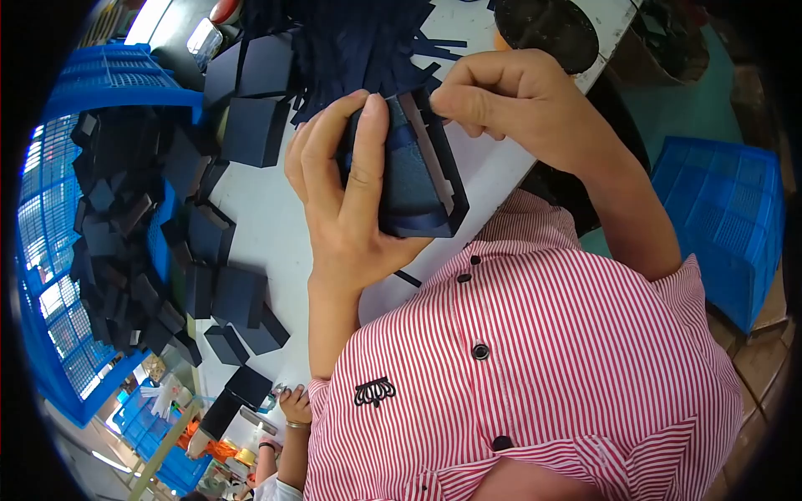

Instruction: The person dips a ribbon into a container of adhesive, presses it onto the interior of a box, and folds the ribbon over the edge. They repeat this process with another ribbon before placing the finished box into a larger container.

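My left hand (347, 188) is wrapped round a small dark navy box (413, 179), its fingers pressed across the top and the thumb at the lower edge. A paler inner edge shows along the box's right side, and a smooth dark band crosses its near end. Close to the box's upper right corner, my right hand (510, 104) is closed in a pinch. Whatever lies between its fingertips is too small or hidden to make out. Just beyond the box is a heap of dark navy strips (351, 50), like ribbon.
More navy boxes (251, 129) stand on the white table (276, 209) to the left. A blue crate (50, 200) full of boxes is at far left. A black round dish (547, 33) sits top right, another blue crate (718, 225) below. A co-worker's hand (294, 405) shows lower left.
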The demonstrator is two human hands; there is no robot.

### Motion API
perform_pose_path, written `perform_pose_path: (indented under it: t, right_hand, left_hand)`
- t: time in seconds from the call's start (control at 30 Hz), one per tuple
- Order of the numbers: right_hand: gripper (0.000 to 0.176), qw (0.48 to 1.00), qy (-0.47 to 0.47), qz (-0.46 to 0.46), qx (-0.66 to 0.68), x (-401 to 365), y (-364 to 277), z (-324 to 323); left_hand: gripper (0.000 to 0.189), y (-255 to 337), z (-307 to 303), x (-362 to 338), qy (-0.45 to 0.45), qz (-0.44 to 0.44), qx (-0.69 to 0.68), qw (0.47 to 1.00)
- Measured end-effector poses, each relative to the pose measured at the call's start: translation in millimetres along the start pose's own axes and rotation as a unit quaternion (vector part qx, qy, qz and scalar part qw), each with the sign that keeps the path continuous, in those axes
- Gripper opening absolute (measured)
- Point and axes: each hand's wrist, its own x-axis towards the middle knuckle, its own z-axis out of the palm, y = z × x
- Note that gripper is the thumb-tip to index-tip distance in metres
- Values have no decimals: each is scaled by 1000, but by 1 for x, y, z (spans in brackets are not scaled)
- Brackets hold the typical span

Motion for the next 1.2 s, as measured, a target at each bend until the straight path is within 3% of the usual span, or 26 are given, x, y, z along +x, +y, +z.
perform_pose_path:
  t: [0.07, 0.17, 0.37, 0.47, 0.57, 0.67, 0.77, 0.87, 1.0, 1.1, 1.2]
  right_hand:
    - [27, 999, -22, 32, 2, -2, -10, -5]
    - [24, 999, 12, -16, -48, -1, -4, 4]
    - [21, 991, 9, -15, -129, 3, -4, 6]
    - [19, 994, -3, 3, -106, 3, 5, 6]
    - [16, 998, -43, 43, 5, -2, 3, -5]
    - [18, 1000, 15, -5, -9, -11, 11, -11]
    - [20, 984, 108, -84, -113, -25, 11, -12]
    - [20, 945, 83, -222, -226, -30, -1, -17]
    - [23, 877, 24, -312, -365, -24, -6, -5]
    - [16, 841, 55, -352, -407, -17, 3, 11]
    - [14, 850, 43, -351, -390, -17, 3, 7]
  left_hand:
    - [84, 1, -1, 0, -4, -8, -10, 1000]
    - [84, 1, 1, 0, 0, -4, -12, 1000]
    - [87, 3, 0, 0, -22, -7, -27, 999]
    - [91, 2, 1, -3, -34, -23, -41, 998]
    - [99, 0, -2, -3, -48, -40, -51, 997]
    - [103, -4, -8, -5, -54, -55, -54, 996]
    - [106, -5, -13, -5, -51, -60, -42, 996]
    - [106, -7, -15, -7, -52, -72, -38, 995]
    - [106, -5, -17, -7, -56, -67, -39, 995]
    - [106, -3, -17, -7, -57, -63, -34, 996]
    - [106, -5, -19, -7, -56, -62, -24, 996]
